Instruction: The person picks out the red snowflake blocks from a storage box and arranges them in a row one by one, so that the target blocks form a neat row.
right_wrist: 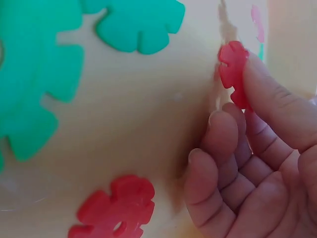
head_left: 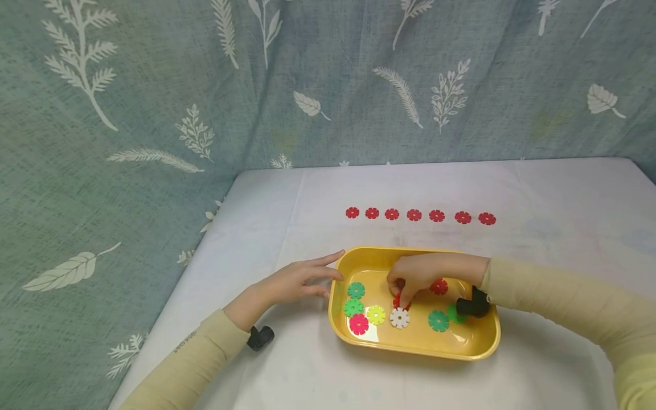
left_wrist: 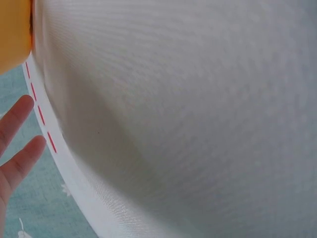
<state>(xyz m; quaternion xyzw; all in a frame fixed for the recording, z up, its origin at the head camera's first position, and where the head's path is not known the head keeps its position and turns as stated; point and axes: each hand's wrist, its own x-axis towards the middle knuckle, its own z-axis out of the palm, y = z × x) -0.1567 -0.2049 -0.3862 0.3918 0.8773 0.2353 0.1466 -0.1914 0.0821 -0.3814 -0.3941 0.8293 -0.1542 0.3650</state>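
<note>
Inside the yellow tray (head_left: 410, 348), the right hand (head_left: 417, 275) pinches a red notched disc (head_left: 397, 302), just behind a white disc (head_left: 400, 318). In the right wrist view the thumb of the right hand (right_wrist: 267, 148) presses on that red disc (right_wrist: 232, 69), which is tilted on edge. The left hand (head_left: 294, 280), its fingers spread, is at the tray's left rim; whether it touches the rim I cannot tell. In the left wrist view two fingers of the left hand (left_wrist: 17, 136) show below the tray (left_wrist: 14, 34).
Several red discs (head_left: 414, 215) lie in a row on the white-covered table (head_left: 287, 216) behind the tray. Inside the tray are green discs (head_left: 353, 307), a yellow one (head_left: 376, 315), a pink one (head_left: 359, 324) and another red one (head_left: 439, 286). A leaf-patterned cloth (head_left: 328, 85) hangs behind.
</note>
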